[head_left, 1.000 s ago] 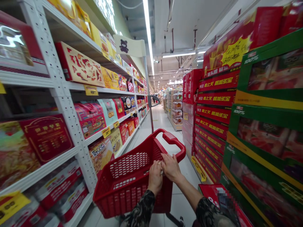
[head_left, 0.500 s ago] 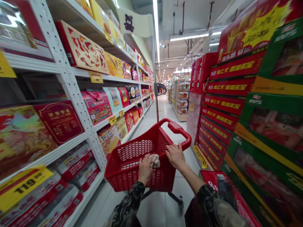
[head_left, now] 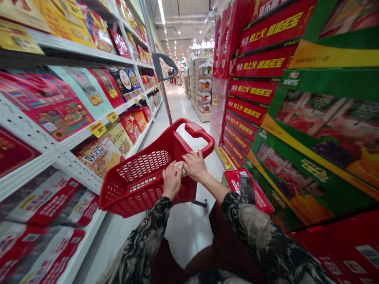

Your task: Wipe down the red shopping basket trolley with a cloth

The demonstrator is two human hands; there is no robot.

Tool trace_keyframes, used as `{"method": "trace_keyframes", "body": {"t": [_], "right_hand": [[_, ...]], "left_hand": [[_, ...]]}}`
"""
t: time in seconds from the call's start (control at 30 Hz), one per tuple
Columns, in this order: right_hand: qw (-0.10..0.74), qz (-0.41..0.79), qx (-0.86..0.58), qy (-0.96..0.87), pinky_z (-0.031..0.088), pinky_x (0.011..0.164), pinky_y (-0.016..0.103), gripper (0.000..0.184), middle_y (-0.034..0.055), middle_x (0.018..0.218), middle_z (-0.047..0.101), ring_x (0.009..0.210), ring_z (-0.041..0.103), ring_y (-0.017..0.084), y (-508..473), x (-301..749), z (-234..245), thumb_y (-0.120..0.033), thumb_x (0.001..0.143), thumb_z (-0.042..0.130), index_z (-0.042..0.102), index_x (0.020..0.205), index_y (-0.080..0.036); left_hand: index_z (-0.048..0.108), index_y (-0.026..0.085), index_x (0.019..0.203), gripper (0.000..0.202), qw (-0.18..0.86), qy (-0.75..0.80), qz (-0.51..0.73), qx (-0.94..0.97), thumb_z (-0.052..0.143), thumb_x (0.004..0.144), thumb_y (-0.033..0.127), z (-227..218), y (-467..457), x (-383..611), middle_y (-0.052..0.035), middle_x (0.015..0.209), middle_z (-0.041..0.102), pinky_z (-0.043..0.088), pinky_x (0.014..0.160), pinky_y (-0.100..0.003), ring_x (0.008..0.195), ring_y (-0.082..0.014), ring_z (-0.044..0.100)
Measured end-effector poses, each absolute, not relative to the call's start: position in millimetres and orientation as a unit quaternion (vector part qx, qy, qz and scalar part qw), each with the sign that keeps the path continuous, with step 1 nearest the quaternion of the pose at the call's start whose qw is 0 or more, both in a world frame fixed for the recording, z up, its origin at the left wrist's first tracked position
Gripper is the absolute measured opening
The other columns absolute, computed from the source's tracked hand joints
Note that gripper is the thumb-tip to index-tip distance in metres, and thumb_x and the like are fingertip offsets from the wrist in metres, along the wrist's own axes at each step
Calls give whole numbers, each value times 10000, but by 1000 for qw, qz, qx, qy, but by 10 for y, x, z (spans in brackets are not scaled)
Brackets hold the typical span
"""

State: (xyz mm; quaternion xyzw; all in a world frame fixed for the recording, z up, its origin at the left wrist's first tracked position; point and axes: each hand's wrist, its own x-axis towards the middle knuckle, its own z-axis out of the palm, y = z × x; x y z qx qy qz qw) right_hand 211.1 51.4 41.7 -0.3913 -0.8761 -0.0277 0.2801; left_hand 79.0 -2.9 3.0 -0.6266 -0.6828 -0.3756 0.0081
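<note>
A red plastic shopping cart [head_left: 130,199] with a holed basket stands right in front of me, turned at an angle. Nothing shows inside the part of the basket I can see. Over its near rim, my left hand [head_left: 171,179] is closed on a crumpled whitish tissue [head_left: 184,171], mostly covered by the fingers. Beside it, touching or nearly touching the tissue, my right hand [head_left: 194,165] has its fingers wrapped over the cart's rim. The cart's looped red handle [head_left: 204,135] rises past my right hand.
On the left run white shelves [head_left: 79,132] of boxed snacks with yellow price tags. Stacked red drink cartons [head_left: 251,92] and green gift boxes [head_left: 319,118] line the right. A low red box [head_left: 251,189] sits near my right forearm. A grey pole [head_left: 166,100] rises beyond the basket.
The view has moved forward along the aisle and tipped down. My left hand with the tissue has come right up against my right hand on the rim.
</note>
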Motion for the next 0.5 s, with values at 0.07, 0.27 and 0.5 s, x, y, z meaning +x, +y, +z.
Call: {"method": "trace_keyframes", "body": {"t": [0.07,0.27,0.5], "right_hand": [[278,-23,-387,-879,69,1141,490,348,89,1215,601,1202,418,236,509,2122,418,-299,946,390,544,1223,-154],[273,-19,-373,-887,48,1145,510,336,88,1204,603,1226,404,239,537,2158,415,-272,940,400,548,1215,-149],[322,-30,-370,-871,67,1157,517,277,73,1146,644,1196,447,241,588,2124,371,-250,926,421,628,1094,-176]], "left_hand": [[628,207,1093,329,9,-683,-391,-617,370,911,300,45,4,815,-85,1231,616,359,1007,-441,1164,-221,527],[560,211,1171,321,65,-681,-332,-649,436,879,261,41,-54,735,-89,1290,582,261,1073,-490,1173,-234,522],[534,182,1208,369,109,-694,-301,-645,444,857,257,-121,-215,417,-121,1260,597,225,1084,-513,1144,-253,540]]}}
